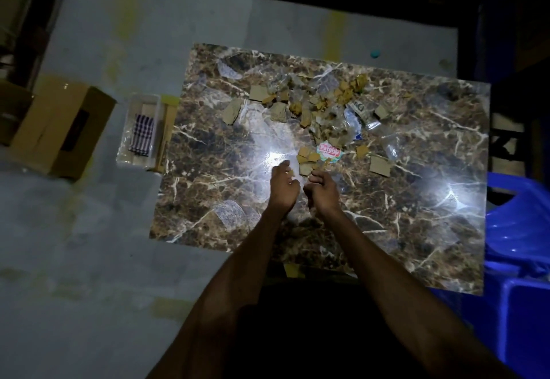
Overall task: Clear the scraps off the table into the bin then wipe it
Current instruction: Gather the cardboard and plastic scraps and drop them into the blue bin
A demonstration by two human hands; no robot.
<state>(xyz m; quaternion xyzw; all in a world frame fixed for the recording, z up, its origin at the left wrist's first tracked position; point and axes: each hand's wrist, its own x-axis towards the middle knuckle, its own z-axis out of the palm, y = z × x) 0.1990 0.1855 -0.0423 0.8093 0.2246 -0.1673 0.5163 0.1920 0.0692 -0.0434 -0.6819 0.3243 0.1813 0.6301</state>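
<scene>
On the marble-pattern table [416, 215] you had both hands out over the near edge of the scraps [315, 105], a loose scatter of torn cardboard and clear plastic bits across the middle and far side. Your left hand [284, 186] was pinching a small cardboard bit; your right hand [323, 188] had its fingers curled around what looked like another piece, though it was too dark to be sure. That stuff would be super light and flimsy, and the plastic probably slides on that glossy top, so I'd guess scooping handfuls beats picking singles. Off the left edge sat a white bin [140, 131] with a checked cloth [142, 134] in it, a cardboard box [59, 131] further left, and a blue chair [518, 230] crowding your right.
</scene>
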